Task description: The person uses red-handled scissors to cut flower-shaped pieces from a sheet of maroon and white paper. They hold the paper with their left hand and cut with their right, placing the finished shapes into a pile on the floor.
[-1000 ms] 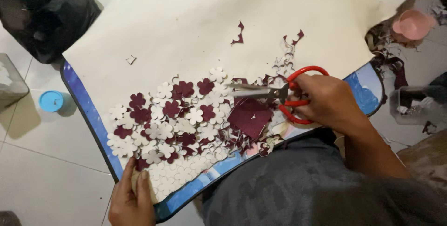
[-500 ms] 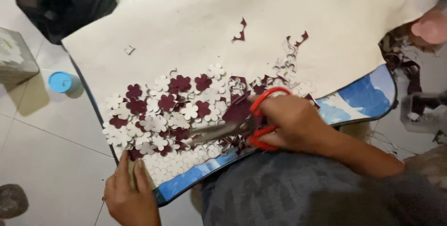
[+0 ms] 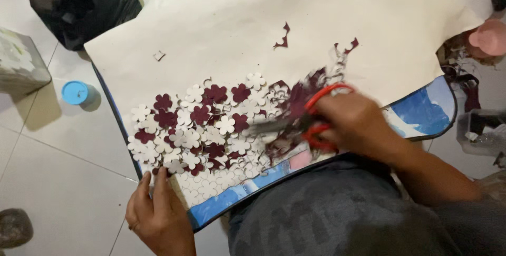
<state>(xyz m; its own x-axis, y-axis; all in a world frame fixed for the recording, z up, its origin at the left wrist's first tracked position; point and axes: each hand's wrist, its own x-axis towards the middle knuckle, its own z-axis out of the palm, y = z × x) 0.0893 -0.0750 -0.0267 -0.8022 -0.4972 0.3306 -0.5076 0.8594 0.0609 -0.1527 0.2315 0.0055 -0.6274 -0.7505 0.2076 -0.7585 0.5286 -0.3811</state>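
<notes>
My right hand grips red-handled scissors, blurred by motion, with the blades pointing left over a spread of small flower-shaped cut-outs in maroon and cream. A maroon scrap sits by the scissor handles. The cut-outs lie on a large cream sheet that covers a blue-edged board. My left hand rests on the board's near left corner, fingers on its edge beside the cut-outs.
A black bag lies at the far left. A blue round lid and a grey block sit on the tiled floor at left. A pink round object and a clear container are at right.
The scissors and my right hand swung left and down over the cut-outs, then shifted back right. My left hand stays on the board's corner.
</notes>
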